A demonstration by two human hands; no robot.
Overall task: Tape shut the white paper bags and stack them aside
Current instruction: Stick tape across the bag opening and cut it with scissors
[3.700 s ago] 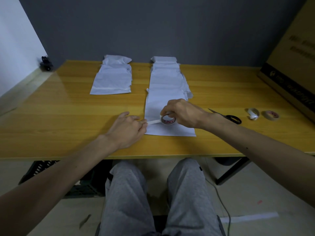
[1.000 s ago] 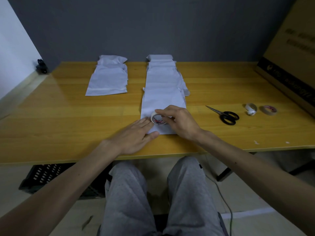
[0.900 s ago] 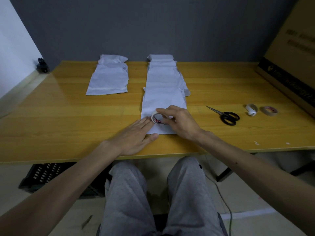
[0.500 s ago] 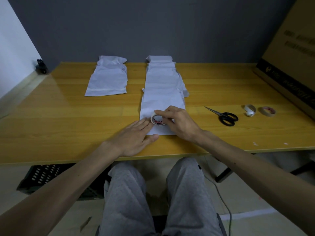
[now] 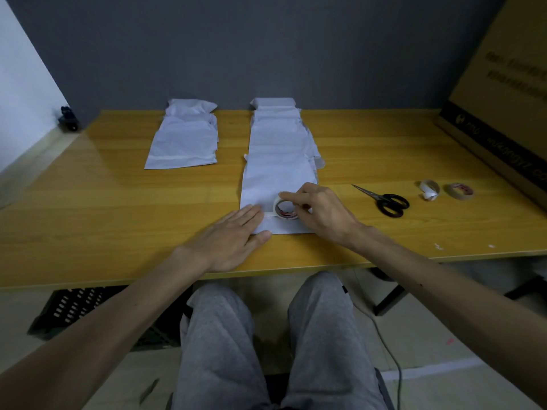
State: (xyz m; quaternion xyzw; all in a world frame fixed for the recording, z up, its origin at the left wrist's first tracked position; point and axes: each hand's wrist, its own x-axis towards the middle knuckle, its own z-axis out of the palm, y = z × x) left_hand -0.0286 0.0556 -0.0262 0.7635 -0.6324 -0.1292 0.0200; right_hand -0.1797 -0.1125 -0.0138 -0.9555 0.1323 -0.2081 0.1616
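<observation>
The left hand (image 5: 225, 244) lay flat, pinning the tape end to the nearest white paper bag (image 5: 275, 179) at the desk's (image 5: 118, 217) front, while the right hand (image 5: 325, 214), gripping the tape roll (image 5: 283, 211), had edged it rightward, baring a short strip: sealing had seemingly just begun.

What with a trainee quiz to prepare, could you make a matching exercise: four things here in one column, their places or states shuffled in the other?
1. tape roll
2. scissors
3. left hand
4. left bag stack

A. flat on the nearest bag's near left corner
B. apart, beyond and left of the nearest bag
C. gripped by the right hand, on the nearest bag
D. untouched, right of the nearest bag

Pairs: 1-C, 2-D, 3-A, 4-B.
</observation>
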